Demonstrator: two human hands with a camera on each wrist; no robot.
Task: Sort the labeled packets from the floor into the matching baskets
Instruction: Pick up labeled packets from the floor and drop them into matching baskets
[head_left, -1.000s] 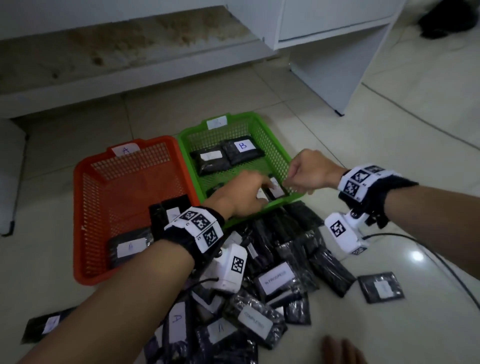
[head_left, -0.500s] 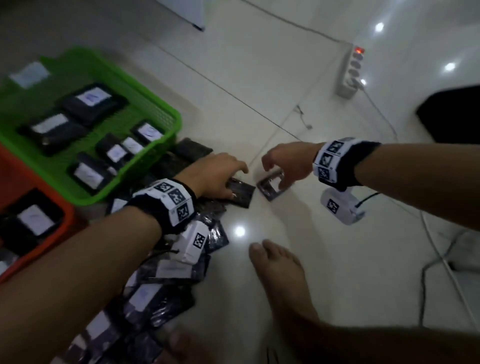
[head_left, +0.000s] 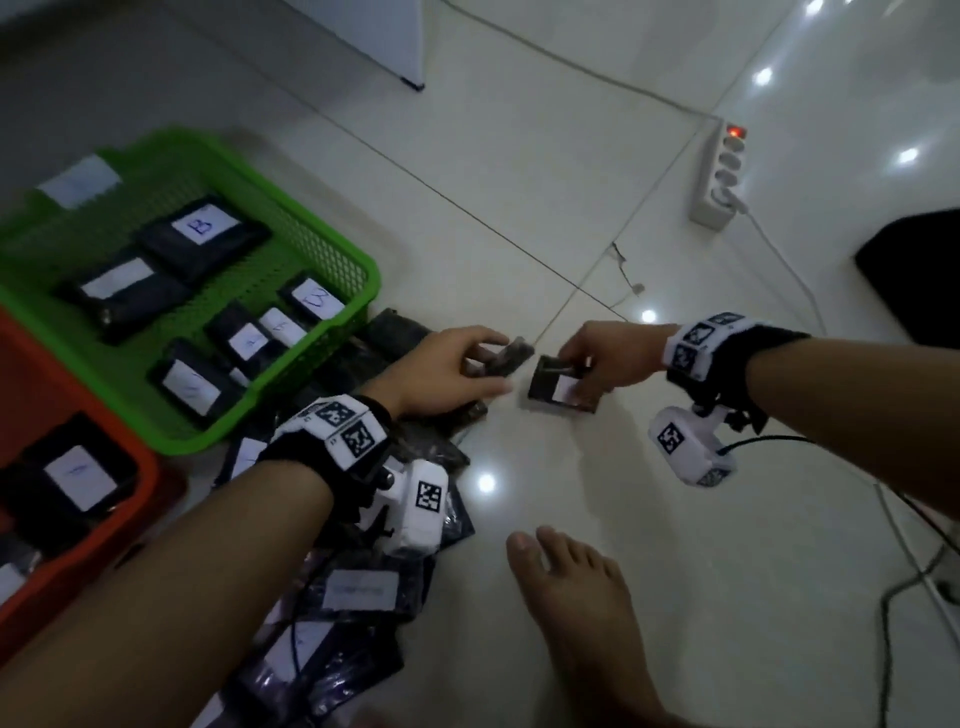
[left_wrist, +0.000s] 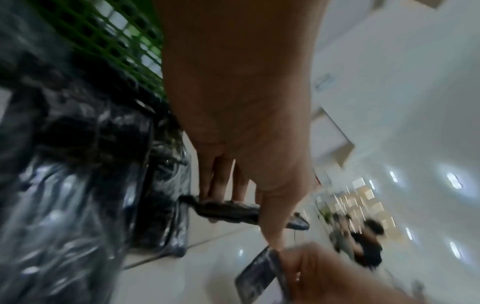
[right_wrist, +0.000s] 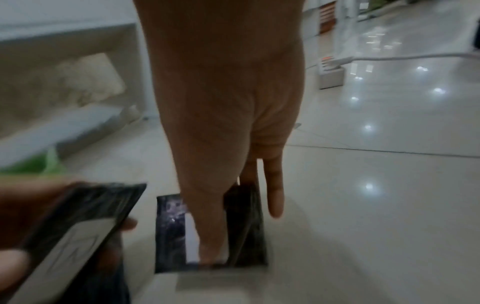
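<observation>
My left hand pinches a dark packet by its edge, just above the floor beside the pile; the left wrist view shows that packet between thumb and fingers. My right hand grips a second dark packet with a white label, tilted up off the tiles; in the right wrist view the thumb lies across this packet. A green basket holds several packets marked B. An orange basket at the left edge holds labeled packets too. A pile of packets lies under my left forearm.
A bare foot stands on the white tiles near the pile. A power strip with a red light and its cables lie at the right. A dark object sits at the far right edge. A white cabinet stands behind.
Both hands left the green basket and swung right to the floor. Each has lifted a packet off the tiles; half a second ago they were just touching them.
</observation>
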